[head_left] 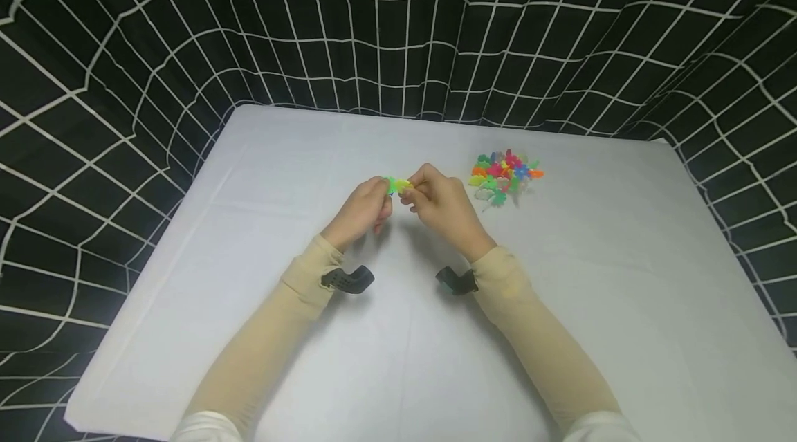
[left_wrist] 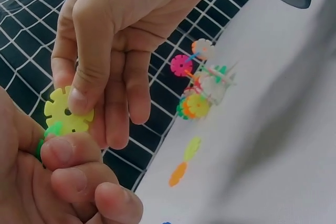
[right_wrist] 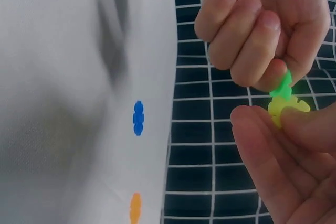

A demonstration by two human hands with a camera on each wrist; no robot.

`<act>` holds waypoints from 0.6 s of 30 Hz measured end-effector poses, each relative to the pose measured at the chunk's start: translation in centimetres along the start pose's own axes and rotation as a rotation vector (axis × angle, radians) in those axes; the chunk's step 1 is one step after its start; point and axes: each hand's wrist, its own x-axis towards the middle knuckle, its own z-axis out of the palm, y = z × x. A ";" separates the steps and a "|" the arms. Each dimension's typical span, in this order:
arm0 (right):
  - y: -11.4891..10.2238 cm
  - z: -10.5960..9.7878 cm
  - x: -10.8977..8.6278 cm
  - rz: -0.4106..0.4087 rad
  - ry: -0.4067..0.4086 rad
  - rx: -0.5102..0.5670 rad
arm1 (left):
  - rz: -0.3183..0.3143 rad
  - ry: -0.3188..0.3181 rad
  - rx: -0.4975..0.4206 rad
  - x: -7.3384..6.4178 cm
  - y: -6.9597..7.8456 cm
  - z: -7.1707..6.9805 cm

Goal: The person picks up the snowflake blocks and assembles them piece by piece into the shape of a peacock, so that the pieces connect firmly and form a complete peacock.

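Note:
In the head view, my left hand (head_left: pixel 363 212) pinches a bright green notched plastic disc (head_left: pixel 391 185) between thumb and curled forefinger. From the other side my right hand (head_left: pixel 445 205) holds a yellow notched disc (left_wrist: pixel 68 111) by thumb and fingertips. The two snowflake-like discs meet edge to edge at an angle, above the white table. Fingers cover part of both, so how deeply their slots engage cannot be seen. In the right wrist view the left hand's other fingers (right_wrist: pixel 244 40) are curled in, while the yellow disc (right_wrist: pixel 286 109) sits under the right thumb.
A heap of multicoloured notched discs (head_left: pixel 507 176) lies right of the hands on the white table (head_left: pixel 598 276). The wrist views show a blue disc (right_wrist: pixel 138 118) and an orange one (right_wrist: pixel 135 208). Black cloth with white grid lines (head_left: pixel 405 27) hangs around the table.

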 end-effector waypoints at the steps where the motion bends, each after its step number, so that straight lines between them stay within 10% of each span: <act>1: 0.0 0.1 0.0 -0.008 0.005 -0.008 | -0.003 -0.007 0.007 0.0 0.0 0.0; 8: 0.2 -0.5 0.3 -0.006 -0.023 -0.031 | 0.012 -0.032 -0.004 -0.1 0.2 0.1; 18: 3.7 -2.9 1.4 0.281 -0.252 -0.214 | -0.006 0.024 -0.066 -0.2 0.4 0.3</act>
